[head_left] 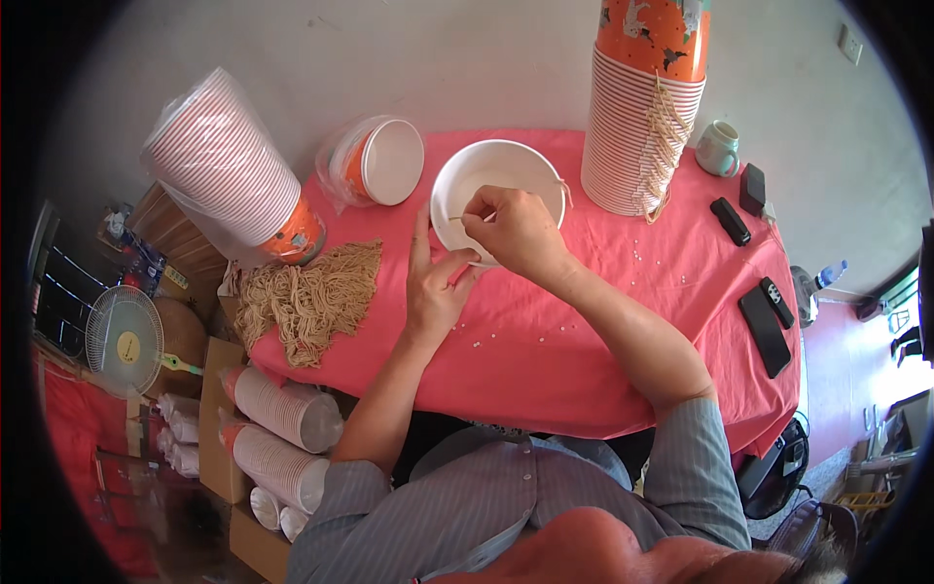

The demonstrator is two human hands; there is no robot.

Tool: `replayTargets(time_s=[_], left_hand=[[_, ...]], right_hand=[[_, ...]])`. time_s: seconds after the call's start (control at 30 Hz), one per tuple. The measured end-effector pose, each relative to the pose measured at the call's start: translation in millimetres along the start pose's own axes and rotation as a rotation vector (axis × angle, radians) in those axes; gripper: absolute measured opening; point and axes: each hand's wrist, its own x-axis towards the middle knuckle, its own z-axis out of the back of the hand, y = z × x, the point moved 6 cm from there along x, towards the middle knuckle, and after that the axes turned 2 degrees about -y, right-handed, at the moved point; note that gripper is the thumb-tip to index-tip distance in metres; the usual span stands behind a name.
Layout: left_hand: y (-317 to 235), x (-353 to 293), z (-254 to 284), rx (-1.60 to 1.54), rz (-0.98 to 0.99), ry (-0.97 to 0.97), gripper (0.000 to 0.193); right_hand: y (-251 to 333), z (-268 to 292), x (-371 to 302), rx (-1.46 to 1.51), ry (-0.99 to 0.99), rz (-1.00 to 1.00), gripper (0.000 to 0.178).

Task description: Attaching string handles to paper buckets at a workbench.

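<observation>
Left hand (437, 297), fingers spread, is steadying the tub (498, 165) on the counter (545, 365); right hand (522, 232) is pinching a cord (455, 219) inside. A strand (568, 195) is already hanging at the right rim; left-side fitting is apparently remaining.

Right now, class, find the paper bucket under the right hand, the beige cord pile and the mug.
Paper bucket (486, 168), head view: inner wall.
Beige cord pile (316, 297), head view: centre.
Mug (716, 154), head view: body.
</observation>
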Motion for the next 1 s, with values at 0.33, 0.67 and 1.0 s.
replayTargets(time_s=[0.33, 0.67, 1.0], left_hand=[[7, -11, -6, 0.059, 0.035, 0.015, 0.032], [5, -10, -5, 0.081, -0.006, 0.027, 0.03], [0, -9, -4, 0.106, -0.043, 0.018, 0.029]], right_hand=[[-16, -20, -1, 0.085, 0.113, -0.154, 0.02], [-16, -22, -2, 0.043, 0.106, -0.137, 0.021], [-14, -23, -3, 0.034, 0.115, -0.139, 0.022]])
